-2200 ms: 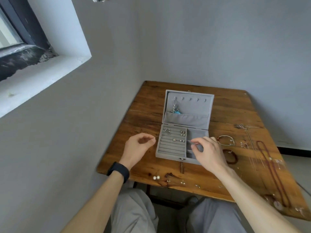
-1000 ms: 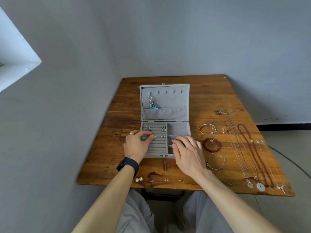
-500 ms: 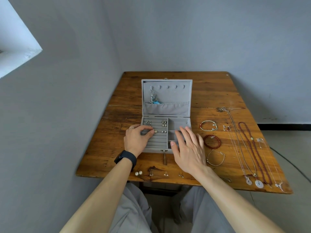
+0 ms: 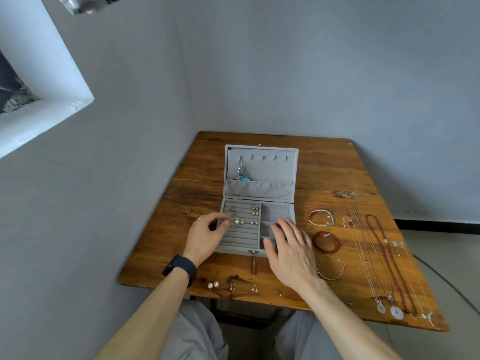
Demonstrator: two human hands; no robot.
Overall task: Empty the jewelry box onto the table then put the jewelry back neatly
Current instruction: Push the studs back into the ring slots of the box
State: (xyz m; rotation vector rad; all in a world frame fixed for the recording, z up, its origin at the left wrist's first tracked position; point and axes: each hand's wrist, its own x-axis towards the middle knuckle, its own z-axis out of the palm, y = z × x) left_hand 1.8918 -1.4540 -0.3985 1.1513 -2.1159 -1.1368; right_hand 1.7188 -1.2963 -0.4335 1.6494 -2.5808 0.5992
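The grey jewelry box (image 4: pixel 275 211) stands open on the wooden table (image 4: pixel 330 165). A chain with a blue pendant (image 4: pixel 242 175) hangs in its upright lid. Several earrings (image 4: pixel 240 221) sit in the ring rows. My left hand (image 4: pixel 206 236) rests at the box's left rim with curled fingers; thumb and forefinger tips lie just left of the earrings, nothing visible between them. My right hand (image 4: pixel 291 252) hovers flat, fingers spread, over the right compartments. Three bracelets (image 4: pixel 326 241) and several necklaces (image 4: pixel 389 266) lie to the right. Pearl studs (image 4: pixel 213 285) and small earrings (image 4: pixel 255 288) line the front edge.
The table sits in a corner, with grey walls close behind and to the left. A window recess (image 4: pixel 44 110) is at the upper left. My knees in grey trousers (image 4: pixel 197 333) are under the front edge. A black cable (image 4: pixel 441 279) runs on the floor at right.
My left hand came to the ring rows, touched an earring there, then drew its fingertips slightly left. My right hand stayed over the right compartments and spread its fingers. The camera turned rightwards.
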